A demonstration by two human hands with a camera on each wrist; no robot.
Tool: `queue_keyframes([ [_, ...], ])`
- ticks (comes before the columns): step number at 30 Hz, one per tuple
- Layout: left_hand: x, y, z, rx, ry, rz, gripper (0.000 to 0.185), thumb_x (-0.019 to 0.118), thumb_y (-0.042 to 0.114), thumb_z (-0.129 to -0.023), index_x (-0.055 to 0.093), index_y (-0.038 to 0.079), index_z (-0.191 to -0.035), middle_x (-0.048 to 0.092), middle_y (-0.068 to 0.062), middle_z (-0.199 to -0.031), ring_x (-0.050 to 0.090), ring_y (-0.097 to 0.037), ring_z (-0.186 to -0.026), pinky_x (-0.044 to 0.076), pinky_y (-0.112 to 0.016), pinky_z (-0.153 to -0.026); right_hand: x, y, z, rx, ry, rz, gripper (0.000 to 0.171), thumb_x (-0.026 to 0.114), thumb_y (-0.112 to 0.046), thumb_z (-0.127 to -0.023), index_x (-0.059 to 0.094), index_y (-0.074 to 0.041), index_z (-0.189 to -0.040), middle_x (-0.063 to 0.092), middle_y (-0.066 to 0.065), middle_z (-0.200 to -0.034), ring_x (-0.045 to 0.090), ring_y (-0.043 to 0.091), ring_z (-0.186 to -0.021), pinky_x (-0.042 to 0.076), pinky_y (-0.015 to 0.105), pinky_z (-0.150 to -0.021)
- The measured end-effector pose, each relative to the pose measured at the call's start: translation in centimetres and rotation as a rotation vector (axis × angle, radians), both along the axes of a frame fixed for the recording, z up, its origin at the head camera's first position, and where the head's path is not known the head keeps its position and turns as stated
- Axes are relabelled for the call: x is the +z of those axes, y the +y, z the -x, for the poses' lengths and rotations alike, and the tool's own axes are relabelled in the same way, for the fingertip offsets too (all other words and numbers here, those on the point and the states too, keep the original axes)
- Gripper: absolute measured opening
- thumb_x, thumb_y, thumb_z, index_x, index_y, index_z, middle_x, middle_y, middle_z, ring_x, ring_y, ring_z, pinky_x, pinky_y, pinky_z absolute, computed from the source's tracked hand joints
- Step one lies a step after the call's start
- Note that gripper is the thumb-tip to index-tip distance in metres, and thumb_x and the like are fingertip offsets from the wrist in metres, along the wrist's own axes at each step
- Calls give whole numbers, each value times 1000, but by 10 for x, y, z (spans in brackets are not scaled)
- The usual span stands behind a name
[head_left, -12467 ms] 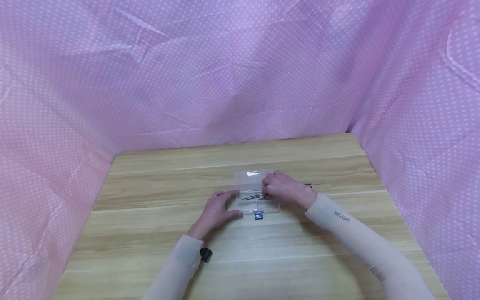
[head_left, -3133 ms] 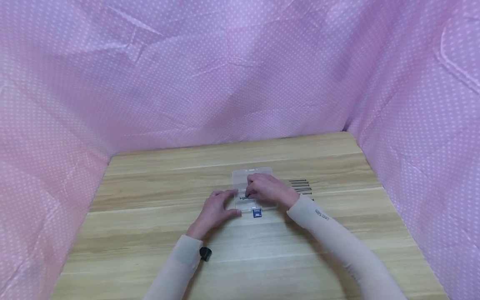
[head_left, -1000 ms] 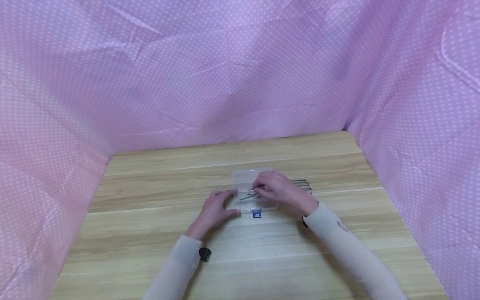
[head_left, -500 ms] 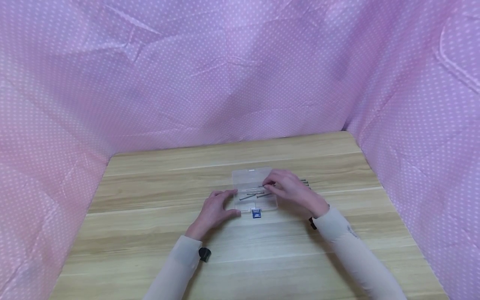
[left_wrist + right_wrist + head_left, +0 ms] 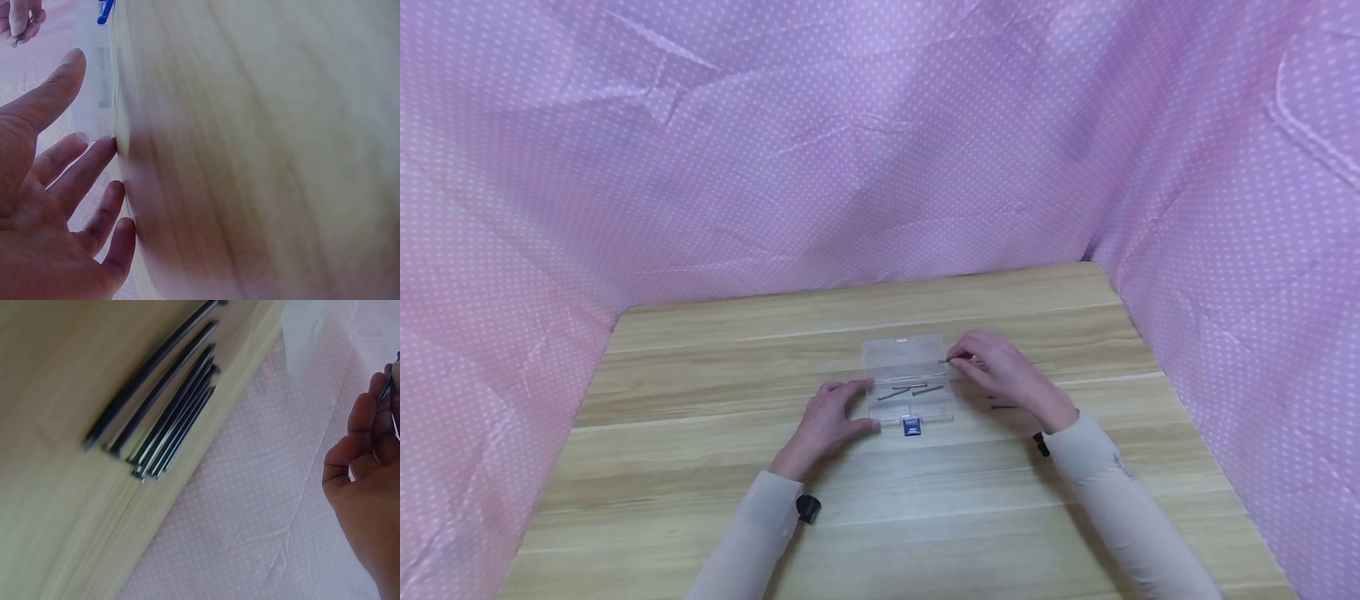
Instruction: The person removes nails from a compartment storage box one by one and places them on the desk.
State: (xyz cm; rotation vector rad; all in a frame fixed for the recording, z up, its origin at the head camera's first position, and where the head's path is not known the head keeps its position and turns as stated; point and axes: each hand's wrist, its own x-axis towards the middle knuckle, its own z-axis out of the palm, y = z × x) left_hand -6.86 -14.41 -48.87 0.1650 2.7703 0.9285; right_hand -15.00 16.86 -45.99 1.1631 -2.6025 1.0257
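Left hand: I see my left hand [image 5: 835,412] lying low on the wooden surface [image 5: 700,467], palm down, just left of the clear plastic box [image 5: 908,382]. Forearm comes in from the lower left, sleeve to the wrist.
Left grip: released. In the left wrist view the fingers [image 5: 81,172] are straight and spread, their tips touching the box's side wall; the thumb reaches along its near edge. Nothing is grasped.
Right hand: my right hand [image 5: 1011,379] is raised a little above the surface, just right of the box, wrist bent, knuckles up, fingers pointing left toward the box's far right corner.
Right grip: pinching one nail [image 5: 950,361] between thumb and fingertips; its dark end sticks out to the left, over the box's right edge. In the right wrist view the fingers [image 5: 365,453] are curled inward and the thin nail shows at their tips.
Box: lid open, lying flat behind the tray; a blue latch [image 5: 912,427] sits on the near edge.
Nails in box [image 5: 910,390]: a few lie across the tray, roughly left to right, slightly askew.
Loose nails [image 5: 169,412]: a bundle lies side by side on the surface, seen clearly in the right wrist view; from the head view my right hand mostly hides them.
Backdrop: pink dotted cloth [image 5: 880,142] on three sides.
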Motion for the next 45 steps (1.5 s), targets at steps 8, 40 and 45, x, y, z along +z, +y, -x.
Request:
queue_keyframes([
  [8,1,0,0,9,-17,2,77,88,41,-81,57,20,-149,58,-11,-146,44,-37,-139,35,-58,-116,-2,12,5,-24,20,17,8,74,0,-93,73,-4,-101,72,6,-97,69,23,-91,58,42,-83],
  [40,1,0,0,16,-11,-9,76,88,40,-81,58,21,-149,58,-11,-146,44,-37,-139,36,-58,-115,-8,49,23,-155,-170,-62,11,70,-9,-99,73,-4,-109,73,10,-108,66,30,-104,53,51,-96],
  [45,0,-1,0,14,-4,-11,77,88,40,-81,58,20,-148,59,-10,-146,44,-36,-139,35,-58,-115,-10,51,28,-169,-208,-79,13,69,-9,-99,73,-3,-110,73,11,-110,66,31,-106,52,52,-98],
])
